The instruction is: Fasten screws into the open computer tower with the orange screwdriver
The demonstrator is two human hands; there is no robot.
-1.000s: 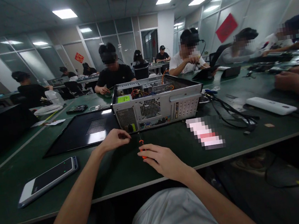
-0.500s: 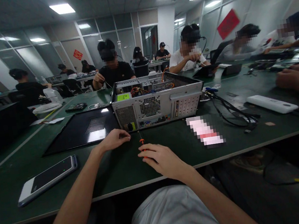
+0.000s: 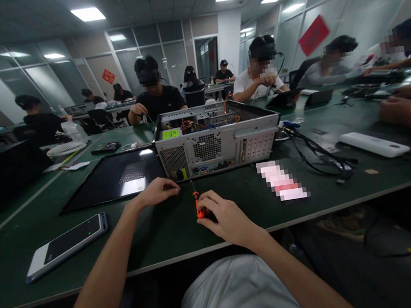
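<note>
An open grey computer case lies on its side on the green table, rear panel facing me. My right hand grips an orange-handled screwdriver lying on the table just before the case, its shaft pointing at the rear panel. My left hand rests on the table at the case's lower left corner, fingertips pinched together near the screwdriver's tip; whether it holds anything small I cannot tell.
The case's black side panel lies flat to the left. A phone sits near the front left edge. Black cables and a white bar-shaped device lie to the right. Other people work around the tables; a co-worker's hand rests at right.
My right hand has closed around the screwdriver's handle, exposing more of the orange grip. The left hand has stayed in place.
</note>
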